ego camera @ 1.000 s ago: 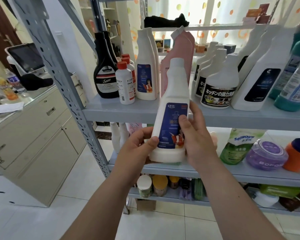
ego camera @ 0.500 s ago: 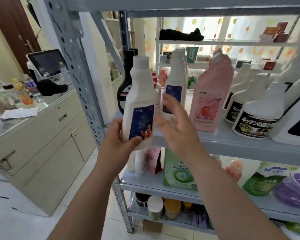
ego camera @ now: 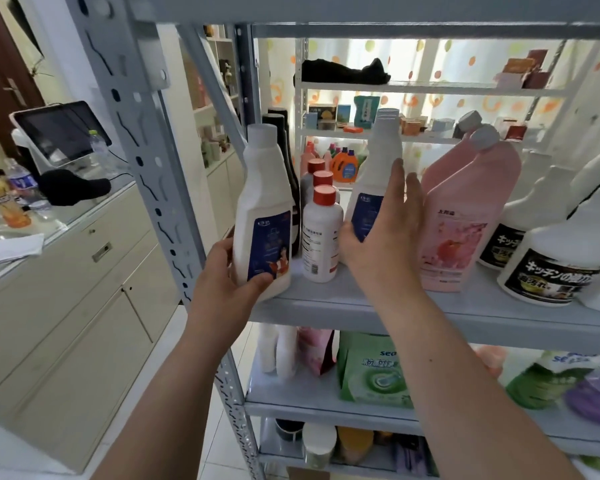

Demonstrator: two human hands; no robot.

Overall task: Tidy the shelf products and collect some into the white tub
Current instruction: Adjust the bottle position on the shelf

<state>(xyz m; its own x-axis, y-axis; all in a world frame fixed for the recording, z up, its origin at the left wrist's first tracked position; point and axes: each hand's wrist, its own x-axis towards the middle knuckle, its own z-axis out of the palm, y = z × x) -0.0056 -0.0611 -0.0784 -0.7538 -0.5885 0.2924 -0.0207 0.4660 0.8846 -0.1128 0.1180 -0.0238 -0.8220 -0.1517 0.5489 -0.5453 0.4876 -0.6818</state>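
Observation:
My left hand (ego camera: 227, 275) grips a white bottle with a blue label (ego camera: 265, 216) by its base, upright at the left front edge of the grey shelf (ego camera: 361, 306). My right hand (ego camera: 383, 233) reaches onto the shelf with straight fingers, its palm against a second white blue-label bottle (ego camera: 378, 168), between it and a pink jug (ego camera: 465, 220). Small white bottles with red caps (ego camera: 321, 233) stand between the two white bottles. No white tub is in view.
White Japanese-label spray bottles (ego camera: 551, 268) stand at the shelf's right. Dark bottles (ego camera: 284, 150) stand behind at left. The lower shelf holds green pouches (ego camera: 374, 372) and a purple jar (ego camera: 596, 396). A grey perforated upright (ego camera: 142, 161) and a beige cabinet (ego camera: 66, 306) stand at left.
I carried the white bottle left and up to the shelf's front edge in my left hand. My right hand let go of it and moved right, onto the second white bottle.

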